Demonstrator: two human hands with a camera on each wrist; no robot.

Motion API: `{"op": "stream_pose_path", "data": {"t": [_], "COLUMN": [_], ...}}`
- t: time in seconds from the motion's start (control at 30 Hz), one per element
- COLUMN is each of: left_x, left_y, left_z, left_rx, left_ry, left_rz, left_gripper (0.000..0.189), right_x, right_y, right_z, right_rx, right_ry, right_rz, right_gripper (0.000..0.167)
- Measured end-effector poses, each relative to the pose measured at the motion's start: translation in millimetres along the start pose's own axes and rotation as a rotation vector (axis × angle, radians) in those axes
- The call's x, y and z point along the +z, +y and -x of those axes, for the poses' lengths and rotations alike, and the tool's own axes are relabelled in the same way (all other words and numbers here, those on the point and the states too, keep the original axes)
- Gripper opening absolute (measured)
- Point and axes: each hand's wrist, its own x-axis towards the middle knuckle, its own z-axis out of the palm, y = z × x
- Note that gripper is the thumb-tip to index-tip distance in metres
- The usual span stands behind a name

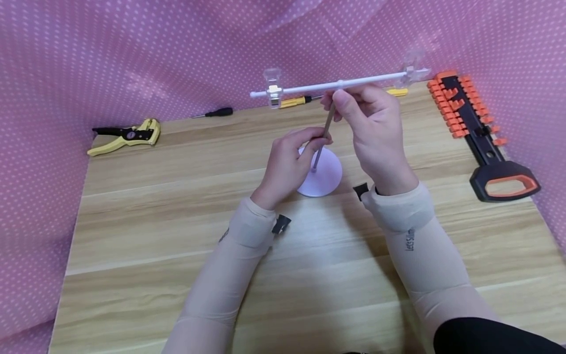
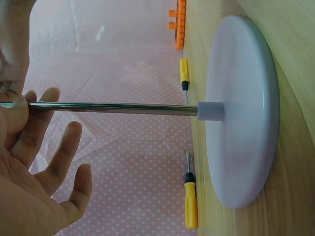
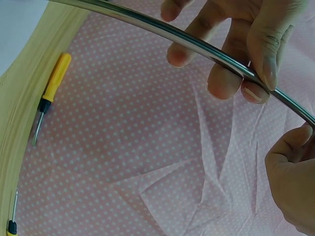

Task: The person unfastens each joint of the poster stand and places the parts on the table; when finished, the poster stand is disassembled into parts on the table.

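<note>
A slim metal rod [image 1: 329, 119] rises from the round white base [image 1: 326, 179], which stands on the table. My left hand [image 1: 289, 158] pinches the rod about midway up between thumb and fingertips; the left wrist view shows its other fingers spread. Higher up, my right hand [image 1: 379, 135] grips the rod's top end, just beneath a white crossbar [image 1: 371, 80]. A clear plastic clip [image 1: 274, 93] sits near the crossbar's left end and another clear clip [image 1: 412, 71] near its right. In the left wrist view a white collar [image 2: 210, 111] joins rod and base.
Along the back edge lie a yellow screwdriver [image 1: 293, 102], a second yellow-handled screwdriver [image 1: 397, 92] and a black screwdriver [image 1: 219, 112]. Yellow wire strippers [image 1: 132, 135] lie at the back left. A black rack with orange clips [image 1: 479, 125] lies right. Pink dotted cloth [image 1: 177, 59] surrounds the table.
</note>
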Motion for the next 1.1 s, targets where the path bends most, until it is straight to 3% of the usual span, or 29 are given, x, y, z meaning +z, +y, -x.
{"op": "stream_pose_path", "data": {"t": [0.3, 1.1], "left_x": [0.9, 0.2], "left_y": [-3.0, 1.7], "left_z": [-0.5, 1.1], "left_rx": [0.035, 0.000], "left_ry": [0.003, -0.014], "left_rz": [-0.022, -0.038], "left_gripper": [0.021, 0.023], "right_x": [2.5, 1.5], "right_y": [-8.4, -6.9], "right_z": [-0.7, 1.5], "right_rx": [-0.030, -0.042], "right_ry": [0.027, 0.039], "right_rz": [-0.069, -0.039], "right_gripper": [0.023, 0.023]}}
